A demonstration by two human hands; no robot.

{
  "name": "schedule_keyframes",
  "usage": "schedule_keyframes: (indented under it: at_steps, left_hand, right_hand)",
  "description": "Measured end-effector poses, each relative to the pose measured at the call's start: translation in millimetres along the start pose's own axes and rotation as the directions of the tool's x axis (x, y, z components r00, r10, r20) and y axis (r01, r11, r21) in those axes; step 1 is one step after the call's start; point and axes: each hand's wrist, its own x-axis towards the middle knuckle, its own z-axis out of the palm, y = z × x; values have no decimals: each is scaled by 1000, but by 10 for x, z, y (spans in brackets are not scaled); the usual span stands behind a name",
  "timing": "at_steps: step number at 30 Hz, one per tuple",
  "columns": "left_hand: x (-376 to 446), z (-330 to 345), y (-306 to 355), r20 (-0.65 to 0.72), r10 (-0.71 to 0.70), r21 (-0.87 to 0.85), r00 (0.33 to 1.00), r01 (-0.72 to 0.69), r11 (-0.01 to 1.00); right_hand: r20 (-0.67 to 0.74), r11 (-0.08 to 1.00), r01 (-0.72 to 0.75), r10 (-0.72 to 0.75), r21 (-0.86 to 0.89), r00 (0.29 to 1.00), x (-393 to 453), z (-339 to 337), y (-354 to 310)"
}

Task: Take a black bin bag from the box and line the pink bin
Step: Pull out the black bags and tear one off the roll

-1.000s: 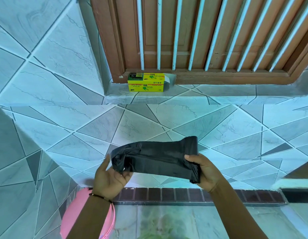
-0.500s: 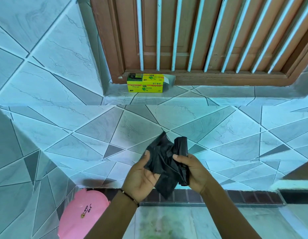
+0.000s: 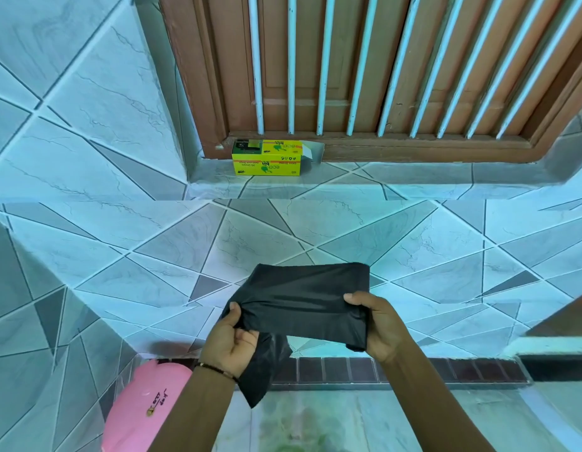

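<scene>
Two hands hold one black bin bag point(image 3: 302, 298) in the air before the tiled wall point(image 3: 87, 125). The left hand point(image 3: 231, 340) pinches its left edge, fingers curled round the plastic; the right hand point(image 3: 377, 324) grips the right end, thumb on top. One pink bin point(image 3: 139, 409) stands low at left. One yellow box point(image 3: 267, 158), its end flap open, sits on the ledge point(image 3: 381, 181) under the barred window point(image 3: 364, 66).
</scene>
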Motion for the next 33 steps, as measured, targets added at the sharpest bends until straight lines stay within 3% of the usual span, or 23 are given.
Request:
schedule_keyframes:
  at_steps: [4, 8, 12, 17, 20, 22, 23, 25, 27, 30, 33]
  left_hand:
    - [39, -101, 184, 48, 73, 3, 996, -73, 997]
    - [6, -81, 324, -62, 122, 10, 991, -122, 993]
    - [50, -168, 357, -174, 98, 65, 980, -88, 994]
    - [124, -343, 329, -334, -72, 343, 940, 192, 920]
    - [185, -286, 262, -334, 138, 608, 932, 101, 788]
    - [72, -45, 133, -183, 273, 798, 944, -20, 603]
    - [-16, 104, 41, -44, 270, 841, 962, -110, 530]
    - [-116, 327, -126, 283, 138, 861, 949, -315, 400]
    - [-147, 443, -224, 491, -24, 854, 871, -476, 208]
    - [-136, 493, -252, 609, -15, 792, 793, -609, -39]
    - [-119, 517, -246, 668, 68, 739, 741, -650, -179]
  right_hand:
    - [-10, 1000, 10, -10, -5, 1000, 3, -11, -44]
    - [-32, 999, -35, 34, -35, 999, 4, -9, -43]
    - [6, 999, 46, -47, 24, 999, 2, 4, -95]
    - [-54, 991, 89, -95, -95, 994, 12, 79, -84]
    - [-37, 968, 91, -103, -234, 994, 11, 155, -62]
    - [-10, 947, 75, -82, -312, 997, 10, 214, -36]
    - [8, 933, 64, -65, -354, 998, 8, 252, -27]
    - [41, 908, 52, -38, -416, 998, 8, 314, -10]
    - [71, 902, 60, -33, -428, 997, 16, 340, 2]
    - [118, 925, 82, -41, -371, 992, -2, 334, -17]
    - [146, 940, 61, -12, -335, 989, -4, 267, -40]
